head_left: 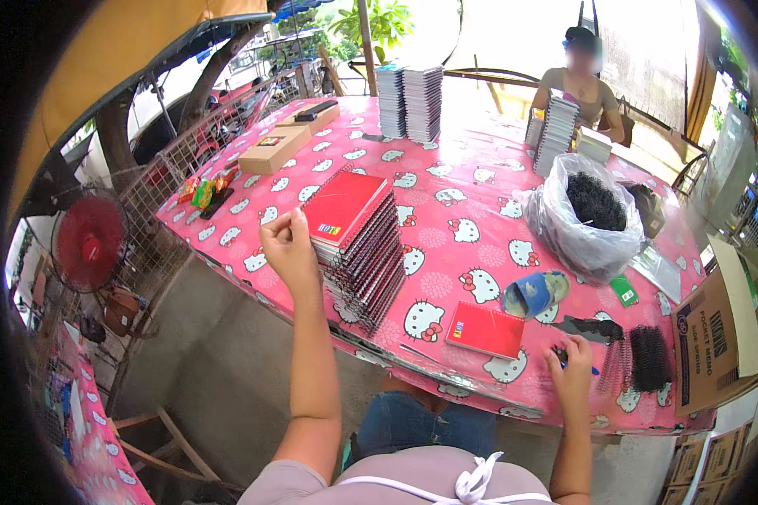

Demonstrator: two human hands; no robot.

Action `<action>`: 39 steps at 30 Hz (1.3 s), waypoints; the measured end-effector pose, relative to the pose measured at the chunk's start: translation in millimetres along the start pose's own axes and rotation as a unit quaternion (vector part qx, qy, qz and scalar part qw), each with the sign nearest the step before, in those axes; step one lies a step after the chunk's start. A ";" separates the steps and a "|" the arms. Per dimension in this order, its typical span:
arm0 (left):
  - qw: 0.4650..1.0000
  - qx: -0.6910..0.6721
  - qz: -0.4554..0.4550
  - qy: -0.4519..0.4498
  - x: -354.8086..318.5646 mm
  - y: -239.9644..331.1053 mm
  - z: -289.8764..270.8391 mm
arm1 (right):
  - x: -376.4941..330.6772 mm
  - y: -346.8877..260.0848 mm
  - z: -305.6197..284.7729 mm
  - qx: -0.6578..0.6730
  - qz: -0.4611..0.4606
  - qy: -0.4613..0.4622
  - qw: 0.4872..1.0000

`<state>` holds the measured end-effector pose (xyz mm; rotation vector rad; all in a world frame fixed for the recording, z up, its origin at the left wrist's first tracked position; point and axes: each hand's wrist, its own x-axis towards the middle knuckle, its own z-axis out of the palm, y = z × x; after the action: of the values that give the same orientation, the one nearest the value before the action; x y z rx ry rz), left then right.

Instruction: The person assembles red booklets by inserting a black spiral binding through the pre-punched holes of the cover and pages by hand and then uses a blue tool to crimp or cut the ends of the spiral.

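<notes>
A tall stack of spiral-bound notebooks [364,282] stands left of centre on the table, a red cover [345,206] on top. My left hand [286,242] is at the left edge of that top notebook, thumb and fingers pinched together; what is between them, if anything, is hidden. At the table's near edge, my right hand [569,369] is closed around a small tool with dark and blue parts [595,370], mostly covered by the fingers. A single red notebook [486,330] lies flat between the stack and my right hand. Black spiral coils [648,358] lie right of that hand.
A plastic bag [583,257] of black coils, a blue slipper-like object [534,293] and a dark scrap [588,328] lie on the pink patterned table. An open cardboard box [712,337] stands right. Notebook stacks [421,103] rise at the back; a person [583,88] sits across.
</notes>
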<state>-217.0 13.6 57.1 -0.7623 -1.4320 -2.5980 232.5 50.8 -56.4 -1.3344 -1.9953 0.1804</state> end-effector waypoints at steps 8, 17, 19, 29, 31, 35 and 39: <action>1.000 -0.002 0.006 -0.031 -2.1 17.3 1.6 | 18.8 -23.6 74.8 0.150 0.178 -0.096 0.968; 0.842 0.163 0.228 -0.461 -145.4 107.2 47.4 | 25.3 -30.8 57.2 0.351 0.138 -0.041 0.925; 0.732 0.241 0.289 -0.568 -184.1 61.1 63.7 | 19.1 -45.1 76.1 0.345 0.134 -0.057 0.927; 0.726 0.192 0.195 -0.631 -212.7 -1.5 69.2 | 31.0 111.1 -36.8 -0.226 0.243 0.032 0.943; 0.742 0.184 0.185 -0.618 -213.6 -0.7 70.6 | 37.2 125.2 -45.8 -0.281 0.248 -0.047 0.926; 0.775 0.154 0.146 -0.595 -215.5 5.6 71.0 | 47.2 114.4 -64.0 -0.300 0.227 -0.068 0.924; 0.798 0.124 0.157 -0.569 -219.4 -4.8 68.0 | 33.6 53.0 -49.7 -0.081 0.013 0.062 0.995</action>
<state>-0.7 35.1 -17.3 -2.4642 -1.5165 -1.5483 296.6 90.4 -29.2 -1.4362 -1.9211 -0.0534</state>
